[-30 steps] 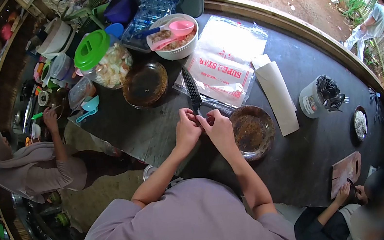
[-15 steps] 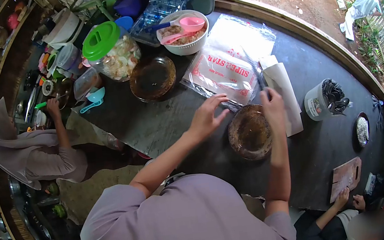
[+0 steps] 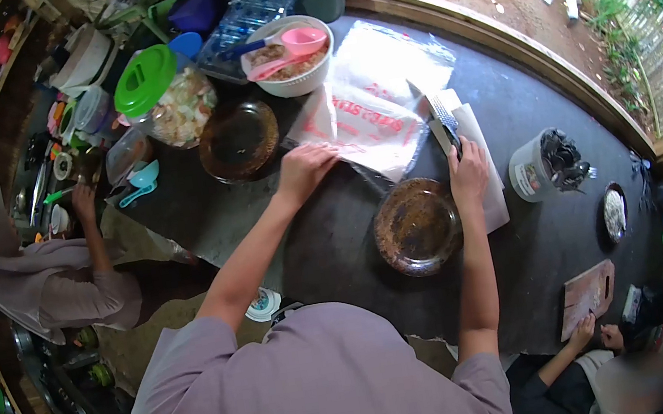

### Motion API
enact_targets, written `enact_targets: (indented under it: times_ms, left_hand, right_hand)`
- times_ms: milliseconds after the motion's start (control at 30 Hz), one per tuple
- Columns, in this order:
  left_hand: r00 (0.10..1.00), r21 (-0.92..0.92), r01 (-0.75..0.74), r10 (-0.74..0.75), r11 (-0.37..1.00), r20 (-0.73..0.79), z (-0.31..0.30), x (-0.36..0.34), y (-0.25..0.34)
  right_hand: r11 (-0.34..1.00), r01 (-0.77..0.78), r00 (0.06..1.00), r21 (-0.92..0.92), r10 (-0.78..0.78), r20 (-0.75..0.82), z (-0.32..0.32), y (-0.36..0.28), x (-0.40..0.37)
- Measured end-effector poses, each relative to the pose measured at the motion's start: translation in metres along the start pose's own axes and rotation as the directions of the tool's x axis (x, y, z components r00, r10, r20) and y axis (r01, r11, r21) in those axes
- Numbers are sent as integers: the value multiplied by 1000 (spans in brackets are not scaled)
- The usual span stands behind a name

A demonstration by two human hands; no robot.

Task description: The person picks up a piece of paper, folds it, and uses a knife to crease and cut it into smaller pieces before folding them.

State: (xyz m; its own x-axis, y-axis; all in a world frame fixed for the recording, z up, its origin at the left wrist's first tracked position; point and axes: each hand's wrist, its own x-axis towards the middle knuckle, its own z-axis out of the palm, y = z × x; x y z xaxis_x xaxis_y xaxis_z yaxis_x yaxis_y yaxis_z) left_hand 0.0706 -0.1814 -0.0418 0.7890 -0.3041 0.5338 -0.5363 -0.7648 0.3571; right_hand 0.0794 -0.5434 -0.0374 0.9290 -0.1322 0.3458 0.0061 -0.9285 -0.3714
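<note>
Your left fingers are closed on the near edge of the printed plastic bag, while your right fingers grip the knife over the paper, just beyond the brown plate

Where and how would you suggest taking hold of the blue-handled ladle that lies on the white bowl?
I would grip the ladle by its blue handle, coming from the left and above. The handle is slim and juts over the left rim of the white bowl, while the pink cup end lies at the far side, over the food.
</note>
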Motion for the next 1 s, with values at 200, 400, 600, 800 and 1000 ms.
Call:
enact_targets:
  times_ms: [200, 400, 600, 800, 1000]
  left_hand:
    - [982, -135, 158, -142, 978, 125, -28, -6, -10]
    - [956, -88, 181, -154, 980, 251, -26, 12, 7]
    - [918, -159, 205, -133, 966, 374, -8, 23, 27]
    - [914, 56, 263, -267, 963, 306, -20, 22, 28]
    - [849, 241, 292, -367, 926, 380, -51, 2, 21]
  right_hand:
    - [998, 8, 995, -61, -14, -101, -14, 29, -15]
    - [993, -84, 977, -84, 65, -202, -19, 37, -23]
    - [987, -70, 975, -143, 37, -220, -7, 46, -29]
    - [983, -115, 978, -142, 88, -187, -11, 48, -33]
    - [957, -132, 971, -257, 72, -228, -21, 32, -22]
